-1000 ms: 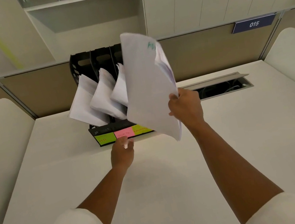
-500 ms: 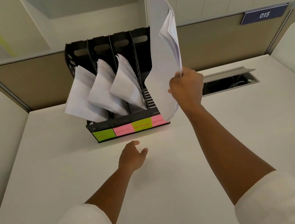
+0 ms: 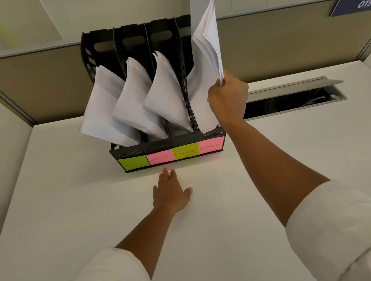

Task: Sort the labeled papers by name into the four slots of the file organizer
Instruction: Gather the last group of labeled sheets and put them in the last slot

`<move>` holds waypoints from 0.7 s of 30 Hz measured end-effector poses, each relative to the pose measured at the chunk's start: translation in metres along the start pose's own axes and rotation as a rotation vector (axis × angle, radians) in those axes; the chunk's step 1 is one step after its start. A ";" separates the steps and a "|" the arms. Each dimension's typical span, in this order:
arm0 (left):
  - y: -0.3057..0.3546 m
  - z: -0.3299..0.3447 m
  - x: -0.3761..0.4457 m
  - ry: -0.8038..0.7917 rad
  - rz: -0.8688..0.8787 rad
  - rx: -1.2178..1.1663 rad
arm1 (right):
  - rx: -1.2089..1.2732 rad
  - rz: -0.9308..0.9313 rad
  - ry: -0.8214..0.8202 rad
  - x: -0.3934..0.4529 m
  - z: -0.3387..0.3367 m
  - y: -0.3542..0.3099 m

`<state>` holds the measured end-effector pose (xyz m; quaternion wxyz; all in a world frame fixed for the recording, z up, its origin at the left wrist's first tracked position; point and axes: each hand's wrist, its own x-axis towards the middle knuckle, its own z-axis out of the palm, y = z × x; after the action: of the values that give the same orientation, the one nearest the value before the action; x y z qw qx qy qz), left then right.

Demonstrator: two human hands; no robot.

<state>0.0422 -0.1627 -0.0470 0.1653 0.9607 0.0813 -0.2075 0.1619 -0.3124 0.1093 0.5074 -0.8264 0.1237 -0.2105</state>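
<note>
Our right hand (image 3: 228,99) clamps the paper stack (image 3: 206,45) upright at center right, its bottom edge entering the organizer's (image 3: 167,143) pink ADMIN slot. Our left hand (image 3: 170,193) lies flat, fingers apart, on the bench (image 3: 68,210). Loose sheets could snag the divider and crumple.

Notes (image 3: 186,151): FINANCE, ADMIN; plaque (image 3: 362,3): 015
</note>
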 end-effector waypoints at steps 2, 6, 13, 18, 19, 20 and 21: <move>-0.001 0.003 0.001 0.015 0.003 0.027 | -0.013 -0.008 -0.009 0.003 0.010 0.007; 0.005 0.006 0.003 0.033 -0.010 0.068 | -0.016 -0.012 -0.025 0.007 0.025 0.012; 0.015 0.004 0.008 0.010 -0.048 0.093 | 0.040 0.054 -0.014 0.016 0.048 0.021; 0.017 0.006 0.011 -0.015 -0.061 0.103 | -0.014 0.179 -0.133 0.009 0.056 0.046; 0.017 0.006 0.011 -0.016 -0.062 0.105 | -0.029 0.197 -0.150 0.008 0.056 0.049; 0.017 0.006 0.012 -0.018 -0.063 0.106 | -0.039 0.207 -0.161 0.008 0.057 0.051; 0.018 0.006 0.012 -0.020 -0.063 0.107 | -0.046 0.213 -0.166 0.008 0.057 0.053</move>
<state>0.0547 -0.1804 -0.0523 0.1078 0.9631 0.0988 -0.2262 0.1964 -0.2955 0.0414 0.5163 -0.8345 0.1733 -0.0835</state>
